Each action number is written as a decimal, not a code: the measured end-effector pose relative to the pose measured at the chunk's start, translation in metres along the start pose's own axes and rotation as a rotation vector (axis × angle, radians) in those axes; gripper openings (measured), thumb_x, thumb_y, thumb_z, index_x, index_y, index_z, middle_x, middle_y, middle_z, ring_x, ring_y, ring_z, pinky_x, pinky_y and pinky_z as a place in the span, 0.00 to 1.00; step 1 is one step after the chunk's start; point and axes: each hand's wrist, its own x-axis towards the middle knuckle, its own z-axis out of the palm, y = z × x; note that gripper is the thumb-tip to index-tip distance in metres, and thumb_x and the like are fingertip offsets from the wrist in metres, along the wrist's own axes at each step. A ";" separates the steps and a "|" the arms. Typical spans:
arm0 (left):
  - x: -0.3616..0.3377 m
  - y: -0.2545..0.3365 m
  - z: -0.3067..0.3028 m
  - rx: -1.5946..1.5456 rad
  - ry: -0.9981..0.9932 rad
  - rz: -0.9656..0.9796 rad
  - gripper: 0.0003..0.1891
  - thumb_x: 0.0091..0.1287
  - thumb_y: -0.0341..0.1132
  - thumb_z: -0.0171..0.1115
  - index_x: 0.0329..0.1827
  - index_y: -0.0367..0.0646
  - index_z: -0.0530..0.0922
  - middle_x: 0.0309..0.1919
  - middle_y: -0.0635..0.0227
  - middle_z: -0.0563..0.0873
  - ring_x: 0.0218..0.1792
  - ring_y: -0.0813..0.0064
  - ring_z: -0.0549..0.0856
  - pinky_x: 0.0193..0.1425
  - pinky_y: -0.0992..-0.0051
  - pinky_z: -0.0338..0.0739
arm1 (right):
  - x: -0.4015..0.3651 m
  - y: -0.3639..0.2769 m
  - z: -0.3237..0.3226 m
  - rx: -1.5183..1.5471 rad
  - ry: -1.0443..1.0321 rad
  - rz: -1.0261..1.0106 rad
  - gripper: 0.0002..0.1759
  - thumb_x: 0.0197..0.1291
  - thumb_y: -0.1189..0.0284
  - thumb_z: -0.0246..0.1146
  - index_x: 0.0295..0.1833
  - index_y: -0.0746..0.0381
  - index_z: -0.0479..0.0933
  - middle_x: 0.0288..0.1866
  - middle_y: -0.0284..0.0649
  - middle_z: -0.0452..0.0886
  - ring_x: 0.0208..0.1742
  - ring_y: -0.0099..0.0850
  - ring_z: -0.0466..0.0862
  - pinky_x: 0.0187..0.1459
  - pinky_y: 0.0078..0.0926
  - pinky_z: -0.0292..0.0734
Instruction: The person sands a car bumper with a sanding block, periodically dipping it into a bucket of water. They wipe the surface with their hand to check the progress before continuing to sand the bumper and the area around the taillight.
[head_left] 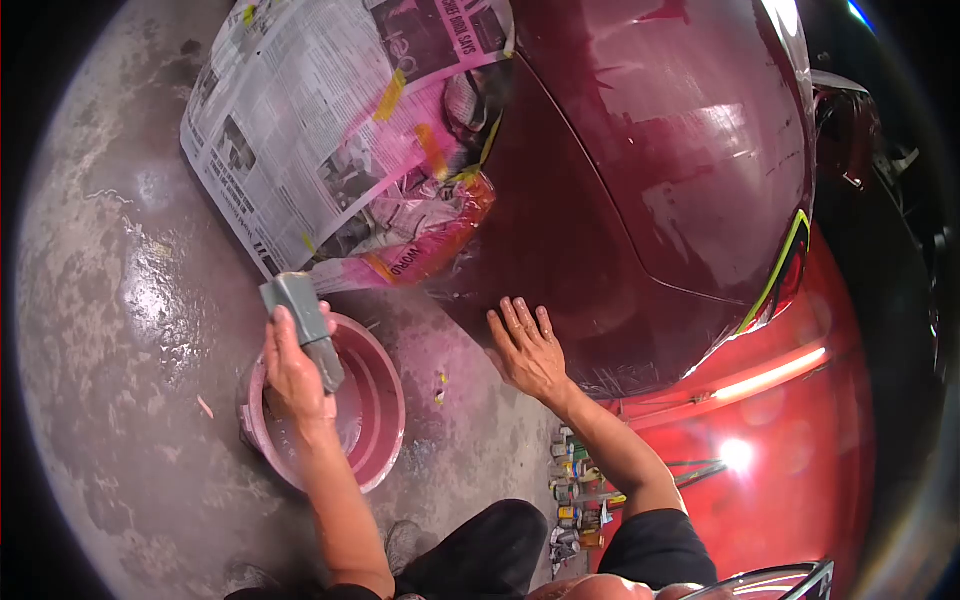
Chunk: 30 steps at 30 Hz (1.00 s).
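Note:
My left hand point(295, 370) is wrapped round a grey sanding block point(298, 308) with a dark lower part, held over a pink bucket point(388, 385). My right hand point(528, 350) lies with its fingers apart on the dark red car panel point(575, 290), near its lower edge. The panel looks wet and shiny in places. Newspaper point(290, 130) is taped over the part of the car to the left of the panel, with pink overspray and yellow tape on it.
A bright red car surface point(780, 430) with a lamp's glare stands at the right. Several cans point(568, 490) line the floor at the lower middle. The concrete floor point(110, 350) has wet patches. A tail light point(785, 280) is edged with yellow-green tape.

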 end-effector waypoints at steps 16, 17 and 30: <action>-0.040 -0.013 0.034 -0.103 -0.004 0.096 0.28 0.82 0.45 0.48 0.73 0.31 0.66 0.59 0.52 0.82 0.53 0.64 0.87 0.54 0.69 0.86 | 0.110 0.072 -0.092 -0.230 0.422 0.100 0.36 0.67 0.52 0.61 0.75 0.61 0.70 0.81 0.40 0.65 0.83 0.40 0.60 0.79 0.59 0.50; -0.046 -0.011 0.039 -0.094 -0.015 0.098 0.27 0.82 0.45 0.48 0.73 0.31 0.67 0.58 0.52 0.83 0.52 0.65 0.88 0.53 0.69 0.86 | 0.090 0.070 -0.084 -0.196 0.364 0.112 0.35 0.68 0.54 0.61 0.76 0.60 0.69 0.81 0.38 0.65 0.83 0.38 0.59 0.79 0.58 0.50; -0.053 -0.022 0.016 0.020 0.028 0.158 0.24 0.83 0.45 0.44 0.67 0.32 0.74 0.47 0.55 0.88 0.43 0.69 0.88 0.51 0.71 0.84 | -0.093 -0.002 0.040 0.042 -0.087 0.074 0.35 0.68 0.60 0.61 0.78 0.60 0.66 0.81 0.40 0.64 0.83 0.34 0.61 0.81 0.48 0.49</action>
